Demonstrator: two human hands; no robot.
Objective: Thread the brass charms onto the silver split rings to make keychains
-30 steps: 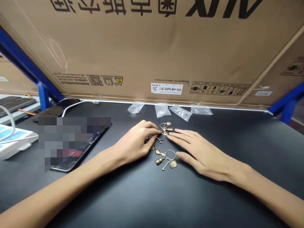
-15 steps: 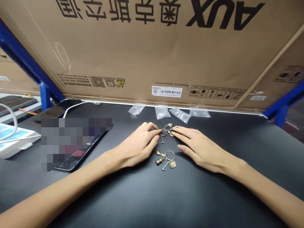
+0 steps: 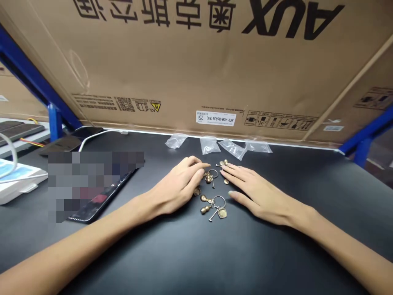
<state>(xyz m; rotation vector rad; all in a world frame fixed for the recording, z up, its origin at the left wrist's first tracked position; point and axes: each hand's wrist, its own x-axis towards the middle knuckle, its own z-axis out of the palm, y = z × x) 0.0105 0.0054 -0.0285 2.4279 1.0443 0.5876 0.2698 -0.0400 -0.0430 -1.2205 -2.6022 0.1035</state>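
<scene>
Three metal keyrings with small bronze-coloured charms lie on the black table. The nearest keyring (image 3: 219, 202) lies by itself between my hands, its gourd, spoon-like, hammer-like and flat fan-like charms spread out. Beside the left keyring (image 3: 213, 173) is my left hand (image 3: 187, 180); its index finger reaches forward over the charms and its thumb is a little apart. Part of that set lies under the hand. My right hand (image 3: 250, 186) rests flat, fingers stretched, its fingertips over the third keyring's charms (image 3: 225, 162). Its ring is mostly hidden.
Several crumpled clear plastic bags (image 3: 209, 145) lie along the back edge, before a large cardboard box (image 3: 172, 65). To the left are a dark tablet-like device (image 3: 101, 200), partly pixelated, a white cable (image 3: 98, 134) and a white box (image 3: 27, 186). Blue shelf posts (image 3: 55, 123) flank the table.
The third keyring's charms have spread out beneath my right fingertips. More of the left keyring's charms show as my left fingers have loosened around them. The nearest keyring stays put.
</scene>
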